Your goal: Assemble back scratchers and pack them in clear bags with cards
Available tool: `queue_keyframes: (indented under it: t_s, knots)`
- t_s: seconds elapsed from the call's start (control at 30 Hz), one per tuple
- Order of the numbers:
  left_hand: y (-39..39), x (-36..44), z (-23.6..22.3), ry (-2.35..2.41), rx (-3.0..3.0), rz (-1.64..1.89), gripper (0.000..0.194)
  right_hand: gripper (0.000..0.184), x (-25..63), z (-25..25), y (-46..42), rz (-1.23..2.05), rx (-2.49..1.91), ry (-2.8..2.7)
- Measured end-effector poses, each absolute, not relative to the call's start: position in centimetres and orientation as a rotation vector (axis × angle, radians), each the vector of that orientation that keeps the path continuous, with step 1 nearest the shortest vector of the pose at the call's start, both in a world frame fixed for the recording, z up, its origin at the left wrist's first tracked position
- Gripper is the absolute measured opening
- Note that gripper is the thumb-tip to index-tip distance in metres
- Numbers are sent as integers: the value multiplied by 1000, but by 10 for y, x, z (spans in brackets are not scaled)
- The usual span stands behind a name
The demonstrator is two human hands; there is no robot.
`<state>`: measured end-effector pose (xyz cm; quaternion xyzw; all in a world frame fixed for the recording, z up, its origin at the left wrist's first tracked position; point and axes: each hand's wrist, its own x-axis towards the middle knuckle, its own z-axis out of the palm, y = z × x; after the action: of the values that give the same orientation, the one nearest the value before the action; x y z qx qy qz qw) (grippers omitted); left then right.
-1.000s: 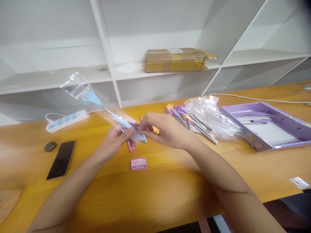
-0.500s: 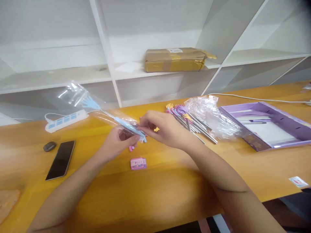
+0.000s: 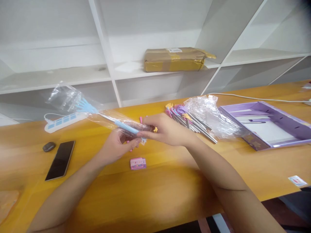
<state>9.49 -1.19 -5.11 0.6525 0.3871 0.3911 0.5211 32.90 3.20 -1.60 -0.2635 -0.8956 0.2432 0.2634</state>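
A light blue back scratcher [image 3: 126,126] with a hand-shaped head and a metal rod lies inside a clear plastic bag [image 3: 63,97], tilted with its head toward the upper left. My left hand [image 3: 118,145] is closed around the handle from below. Fingers of my right hand [image 3: 166,131] pinch the handle end together with the bag's edge. Partly hidden behind my hands are small pink pieces and a yellow piece [image 3: 155,129] on the table. Just in front of my hands lies a small pink card pack [image 3: 138,163].
Several back scratchers [image 3: 191,121] are piled right of my hands, beside crumpled clear bags [image 3: 213,116]. Farther right stands an open purple box [image 3: 257,147]. A power strip [image 3: 65,122], a phone [image 3: 60,160] and a dark earbud case [image 3: 49,147] lie left. A taped carton [image 3: 173,61] sits on the shelf.
The bagged back scratcher has shifted slightly to the left. My right fingers have moved from the bag's edge onto the handle end, which no longer shows below them.
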Motion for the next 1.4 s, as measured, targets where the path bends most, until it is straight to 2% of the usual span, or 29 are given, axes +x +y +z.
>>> queue_keyframes:
  t_s: [0.1,0.23,0.5,0.87,1.17,1.4]
  knots:
    - [-13,95,-53,918,1586,951,34,47,328,-18,33,688,-673,-2427]
    - [-13,95,-55,972,1601,925,24,52,328,-19,34,661,-652,-2418]
    - [-16,99,-48,994,1628,953,22,55,330,-19,36,631,-632,-2399]
    - [-17,96,-46,1025,1669,896,24,56,336,-15,39,560,-656,-2378]
    - [-16,93,-51,1038,1749,762,28,38,336,-13,38,694,-633,-2402]
    - [-22,97,-44,850,1856,342,25,26,331,-13,32,860,-636,-2369]
